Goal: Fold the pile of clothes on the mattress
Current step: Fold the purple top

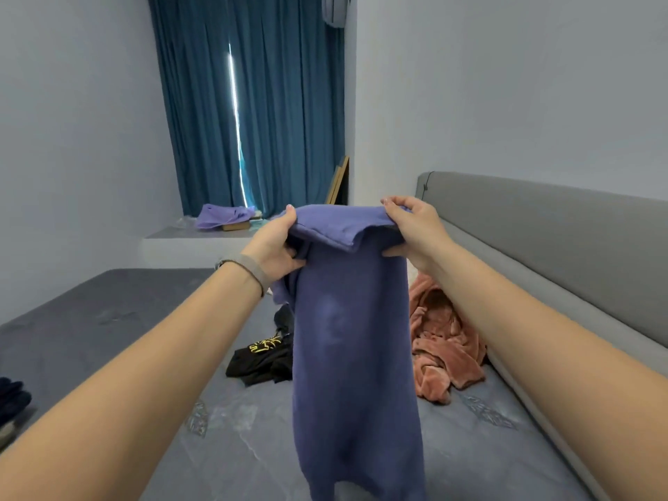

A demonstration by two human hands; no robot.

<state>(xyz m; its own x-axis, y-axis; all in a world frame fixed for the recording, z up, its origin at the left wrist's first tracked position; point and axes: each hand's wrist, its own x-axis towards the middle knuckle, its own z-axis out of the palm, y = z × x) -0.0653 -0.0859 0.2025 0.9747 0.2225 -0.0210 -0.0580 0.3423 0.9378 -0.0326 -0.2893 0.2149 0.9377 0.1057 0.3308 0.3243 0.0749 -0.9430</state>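
From the head camera, both arms reach out over the mattress point(108, 309). The left hand point(274, 244) and the right hand point(415, 226) hold up a blue-purple garment point(350, 338) by its top edge. On each hand the fingers curl over the top and the thumb pinches from below. The cloth hangs down long and narrow in the middle. I think it is held up high so it can hang straight and be folded neatly.

Behind it, two more pieces wait on the mattress: a black garment point(260, 359) on the left and a pink fuzzy garment point(444, 348) on the right, near the grey headboard point(542, 226). They are still in a messy heap.

The mattress is grey and flat. Far away hang blue curtains point(253, 103), with a thin line of light between them. A purple cloth point(220, 215) lies on the ledge point(173, 236) below. The walls are pale.
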